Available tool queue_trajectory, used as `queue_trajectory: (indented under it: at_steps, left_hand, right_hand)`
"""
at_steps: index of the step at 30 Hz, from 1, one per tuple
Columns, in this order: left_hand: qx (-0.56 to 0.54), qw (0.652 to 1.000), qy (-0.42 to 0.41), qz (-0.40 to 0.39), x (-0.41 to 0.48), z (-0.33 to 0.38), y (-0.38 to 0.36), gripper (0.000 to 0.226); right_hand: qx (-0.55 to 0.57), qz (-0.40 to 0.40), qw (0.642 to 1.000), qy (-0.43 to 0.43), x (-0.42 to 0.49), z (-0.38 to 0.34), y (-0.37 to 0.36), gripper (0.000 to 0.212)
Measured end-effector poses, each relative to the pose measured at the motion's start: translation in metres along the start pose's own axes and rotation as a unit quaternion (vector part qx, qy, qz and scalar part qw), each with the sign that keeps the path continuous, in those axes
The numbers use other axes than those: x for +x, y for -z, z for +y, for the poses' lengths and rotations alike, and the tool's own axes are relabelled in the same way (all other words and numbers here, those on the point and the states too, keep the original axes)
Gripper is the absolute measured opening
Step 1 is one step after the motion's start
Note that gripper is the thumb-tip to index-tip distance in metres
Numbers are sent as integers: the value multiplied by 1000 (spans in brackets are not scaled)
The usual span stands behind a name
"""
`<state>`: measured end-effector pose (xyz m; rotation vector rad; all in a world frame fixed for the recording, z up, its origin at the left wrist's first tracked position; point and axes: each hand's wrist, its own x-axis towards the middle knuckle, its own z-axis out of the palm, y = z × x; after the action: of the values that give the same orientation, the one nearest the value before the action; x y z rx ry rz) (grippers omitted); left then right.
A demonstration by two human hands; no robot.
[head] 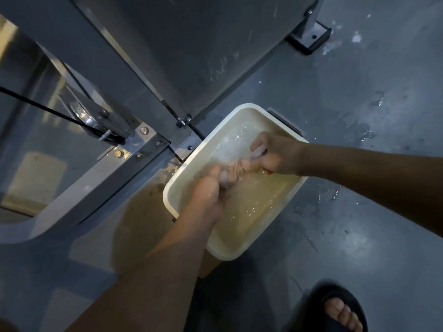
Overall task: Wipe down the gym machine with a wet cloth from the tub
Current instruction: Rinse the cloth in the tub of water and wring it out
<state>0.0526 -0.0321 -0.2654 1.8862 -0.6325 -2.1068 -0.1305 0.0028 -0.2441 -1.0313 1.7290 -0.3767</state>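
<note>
A cream rectangular tub (pixel 189 174) of cloudy water stands on the grey floor, against the base of the grey gym machine (pixel 134 75). Both my hands are inside the tub. My left hand (pixel 211 190) grips one end of a pale pinkish cloth (pixel 237 168) at the water's surface. My right hand (pixel 273 152) grips the other end, fingers curled round it. The cloth is bunched between the two hands and partly hidden by them and by the splashing water.
The machine's frame, a pulley with a black cable (pixel 86 116) and bolted brackets (pixel 143 140) lie left of the tub. A floor bracket (pixel 311 37) sits at the back. Water splashes (pixel 364 133) dot the floor. My foot in a black sandal (pixel 340 310) is at the bottom right.
</note>
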Motion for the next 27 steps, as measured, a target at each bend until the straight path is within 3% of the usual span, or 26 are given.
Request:
queue_trajectory:
  at_steps: [2,5,9,11,13,16,18,21,24,27]
  left_hand:
    - [0,1000,-19,-15,1,1,0,12]
    - [-13,998,-57,-5,1,6,-1,23]
    - [-28,998,-62,-6,4,9,3,46]
    - [-32,997,-67,-1,3,9,2,46]
    - [-36,997,-73,-6,1,7,1,44]
    - [-8,997,-72,-8,-1,1,-6,43]
    - [49,997,-65,11,1,-2,-7,40]
    - [171,980,-92,50,0,-6,-5,33]
    - [90,996,-14,-11,-5,1,-3,27]
    - [-37,997,60,-25,-6,8,1,15]
  right_hand:
    - [-59,11,998,9,-13,0,12,22]
    - [-123,9,992,4,-22,-7,19,9]
    - [-201,-34,978,-39,-9,-17,-2,49]
    - [-274,-39,959,-63,0,-15,-19,40]
    - [-276,-12,958,-80,9,-10,-35,42]
    - [-134,21,980,-144,16,-10,-43,55]
    - [-17,34,987,-156,21,-7,-40,42]
    - [38,10,991,-127,24,-5,-32,27]
    - [37,3,986,-160,18,-11,-30,23]
    - [54,-57,982,-171,8,-20,-39,9]
